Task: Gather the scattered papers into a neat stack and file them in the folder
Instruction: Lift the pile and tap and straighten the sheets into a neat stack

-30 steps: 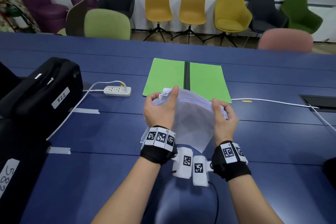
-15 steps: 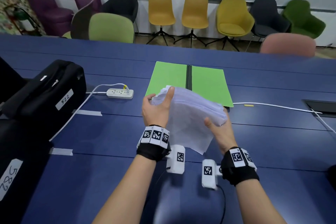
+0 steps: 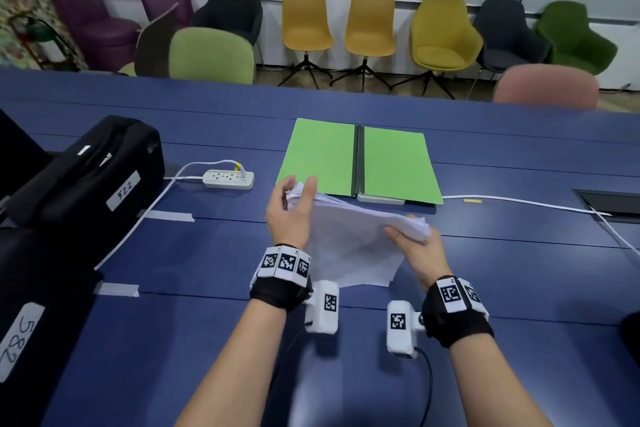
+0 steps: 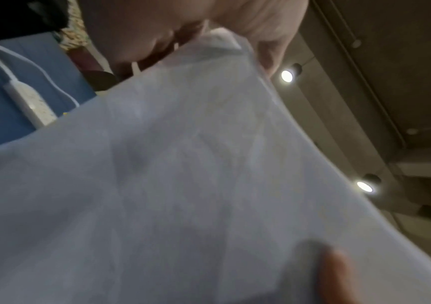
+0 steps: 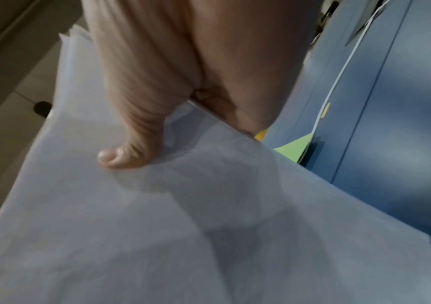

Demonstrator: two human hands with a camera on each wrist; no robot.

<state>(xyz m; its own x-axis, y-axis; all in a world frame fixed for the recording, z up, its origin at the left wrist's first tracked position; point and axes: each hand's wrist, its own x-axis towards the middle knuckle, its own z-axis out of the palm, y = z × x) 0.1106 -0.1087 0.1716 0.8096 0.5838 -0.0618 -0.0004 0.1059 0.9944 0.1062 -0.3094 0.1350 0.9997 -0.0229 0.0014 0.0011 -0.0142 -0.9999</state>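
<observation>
A stack of white papers [image 3: 353,236] is held tilted above the blue table [image 3: 207,253], just in front of the open green folder [image 3: 360,159]. My left hand [image 3: 292,208] grips the stack's far left corner, thumb up along its near face. My right hand [image 3: 417,246] pinches the right end, thumb on top and fingers underneath. In the left wrist view the papers [image 4: 183,185] fill the frame below the fingers [image 4: 157,30]. In the right wrist view the thumb [image 5: 131,131] presses on the papers [image 5: 183,226], with a corner of the folder [image 5: 293,149] beyond.
A white power strip [image 3: 228,179] and its cable lie left of the folder. Black cases [image 3: 86,177] with number labels stand along the left edge. A white cable [image 3: 519,203] runs right to a table hatch [image 3: 613,203]. Chairs line the far side.
The stack has tipped from nearly upright to flatter and lower. My right hand has dropped and turned under the right end; the left hand keeps its hold on the top corner.
</observation>
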